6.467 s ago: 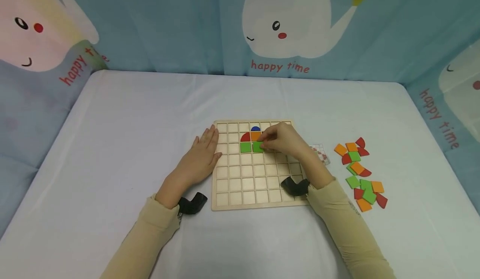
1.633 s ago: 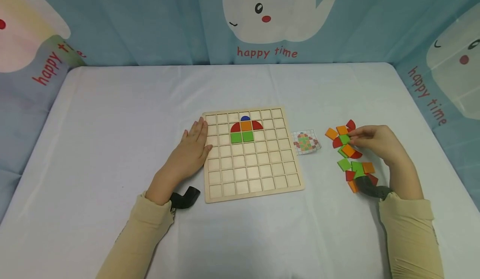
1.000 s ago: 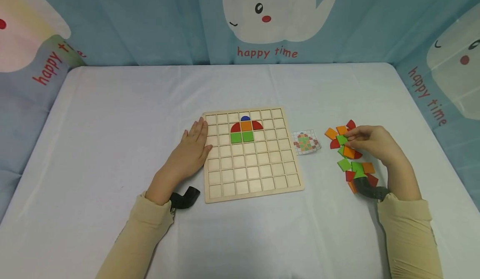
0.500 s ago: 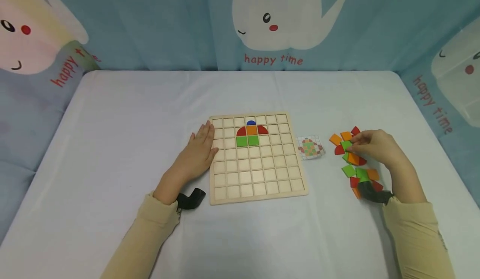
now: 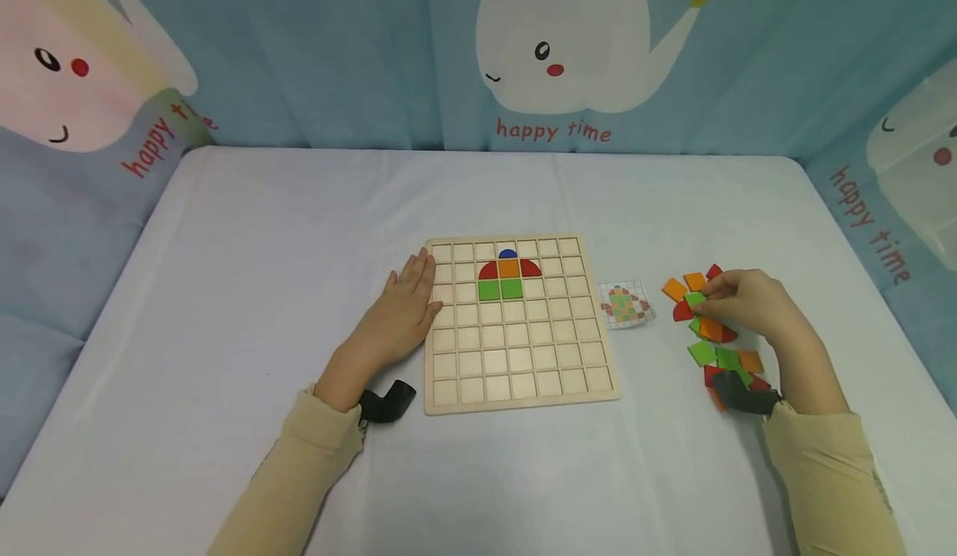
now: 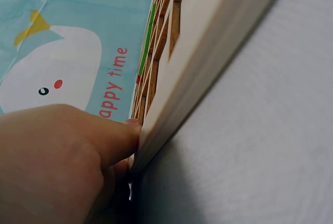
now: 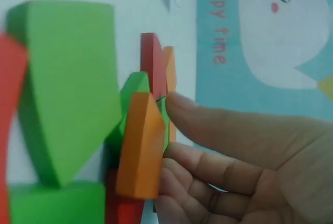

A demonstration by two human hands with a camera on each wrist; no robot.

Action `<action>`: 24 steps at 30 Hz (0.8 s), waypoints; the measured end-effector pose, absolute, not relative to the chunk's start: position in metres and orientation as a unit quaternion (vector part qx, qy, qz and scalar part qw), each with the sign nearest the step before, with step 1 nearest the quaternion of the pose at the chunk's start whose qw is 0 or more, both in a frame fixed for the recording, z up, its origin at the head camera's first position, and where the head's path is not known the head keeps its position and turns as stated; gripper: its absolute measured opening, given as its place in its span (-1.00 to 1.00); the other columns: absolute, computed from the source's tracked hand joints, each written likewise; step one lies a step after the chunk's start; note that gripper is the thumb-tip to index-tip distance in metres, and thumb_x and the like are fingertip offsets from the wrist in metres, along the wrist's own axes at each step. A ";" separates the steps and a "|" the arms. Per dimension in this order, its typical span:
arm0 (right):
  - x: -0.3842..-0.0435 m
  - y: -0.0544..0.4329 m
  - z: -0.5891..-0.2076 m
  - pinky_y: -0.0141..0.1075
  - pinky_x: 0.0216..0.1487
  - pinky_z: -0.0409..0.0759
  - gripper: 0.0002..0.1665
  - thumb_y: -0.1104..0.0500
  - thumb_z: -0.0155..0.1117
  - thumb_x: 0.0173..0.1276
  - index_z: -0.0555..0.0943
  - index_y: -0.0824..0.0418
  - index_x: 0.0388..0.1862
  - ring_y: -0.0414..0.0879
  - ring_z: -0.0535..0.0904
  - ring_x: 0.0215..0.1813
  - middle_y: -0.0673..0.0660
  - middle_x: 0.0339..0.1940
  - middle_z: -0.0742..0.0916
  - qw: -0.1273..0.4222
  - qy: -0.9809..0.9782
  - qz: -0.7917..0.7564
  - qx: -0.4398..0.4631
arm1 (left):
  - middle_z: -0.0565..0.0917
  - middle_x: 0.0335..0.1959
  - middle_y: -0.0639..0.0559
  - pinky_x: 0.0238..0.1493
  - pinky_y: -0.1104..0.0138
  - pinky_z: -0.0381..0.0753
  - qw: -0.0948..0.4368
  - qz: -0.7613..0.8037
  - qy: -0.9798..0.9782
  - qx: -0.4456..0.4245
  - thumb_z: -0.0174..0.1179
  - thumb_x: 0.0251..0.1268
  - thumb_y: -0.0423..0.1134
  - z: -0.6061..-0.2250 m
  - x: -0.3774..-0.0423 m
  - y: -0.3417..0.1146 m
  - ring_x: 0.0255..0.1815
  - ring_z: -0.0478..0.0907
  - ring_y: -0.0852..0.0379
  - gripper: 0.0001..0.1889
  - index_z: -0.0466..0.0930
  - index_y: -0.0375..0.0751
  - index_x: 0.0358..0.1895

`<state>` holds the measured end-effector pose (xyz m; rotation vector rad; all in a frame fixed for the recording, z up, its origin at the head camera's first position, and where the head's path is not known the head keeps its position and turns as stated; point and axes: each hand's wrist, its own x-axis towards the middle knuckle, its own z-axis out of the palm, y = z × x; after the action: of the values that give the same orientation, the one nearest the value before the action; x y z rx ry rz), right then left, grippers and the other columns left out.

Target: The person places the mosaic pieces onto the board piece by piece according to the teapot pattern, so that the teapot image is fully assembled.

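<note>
A square wooden grid board (image 5: 493, 340) lies mid-table, with a blue half-round tile (image 5: 507, 253), an orange square tile (image 5: 508, 268), two red quarter-round tiles (image 5: 531, 268) and two green square tiles (image 5: 489, 290) in its upper cells. Along its left edge rests my left hand (image 5: 399, 311), fingers straight; the left wrist view shows the thumb touching the rim. At the loose pile on the right, my right hand (image 5: 755, 302) pinches a green square tile (image 5: 695, 300) between thumb and fingers. In the right wrist view that tile (image 7: 165, 125) is mostly hidden behind an orange one.
Several loose orange, red and green tiles (image 5: 703, 354) lie in a pile right of the board, some overlapping. A small printed pattern card (image 5: 625, 305) sits between board and pile. Black wrist-worn pieces (image 5: 387, 401) stick out by both sleeves. A blue whale-print curtain (image 5: 359, 57) borders the white table.
Earlier my right hand was at the board with a green tile; it has since moved right to the pile and taken hold of another. The left hand stays put. The head view has shifted slightly.
</note>
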<state>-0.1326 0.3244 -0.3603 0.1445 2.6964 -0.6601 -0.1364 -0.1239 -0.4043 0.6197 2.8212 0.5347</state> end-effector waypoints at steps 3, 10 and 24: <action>-0.133 0.322 -0.360 0.01 -0.21 0.48 -0.49 0.07 0.35 0.21 0.51 0.48 -0.10 0.18 0.51 -0.16 0.32 -0.24 0.66 0.182 0.955 -0.228 0.051 | -0.24 0.50 -0.27 0.41 -0.06 -0.18 0.102 0.180 0.955 0.211 -0.15 0.51 -0.16 -0.405 -0.136 -0.124 0.50 -0.27 -0.17 -0.32 -0.24 -0.48 0.45; -0.135 0.320 -0.362 -0.05 -0.25 0.50 -0.56 0.15 0.39 0.17 0.48 0.46 -0.16 0.17 0.52 -0.18 0.34 -0.24 0.65 0.163 0.957 -0.237 0.041 | -0.24 0.50 -0.27 0.42 -0.05 -0.19 0.105 0.181 0.955 0.211 -0.16 0.52 -0.15 -0.401 -0.135 -0.124 0.50 -0.28 -0.17 -0.32 -0.24 -0.47 0.45; -0.134 0.327 -0.367 -0.16 -0.33 0.49 -0.50 0.08 0.42 0.14 0.50 0.44 -0.14 0.12 0.50 -0.24 0.29 -0.29 0.64 0.156 0.956 -0.244 0.055 | -0.26 0.50 -0.25 0.42 -0.03 -0.20 0.116 0.185 0.954 0.207 -0.17 0.52 -0.14 -0.398 -0.135 -0.123 0.50 -0.30 -0.14 -0.32 -0.27 -0.44 0.46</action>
<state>-0.1340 0.3265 -0.3673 0.1569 2.7363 -0.6981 -0.1348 -0.1235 -0.3985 0.6054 2.7933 0.5417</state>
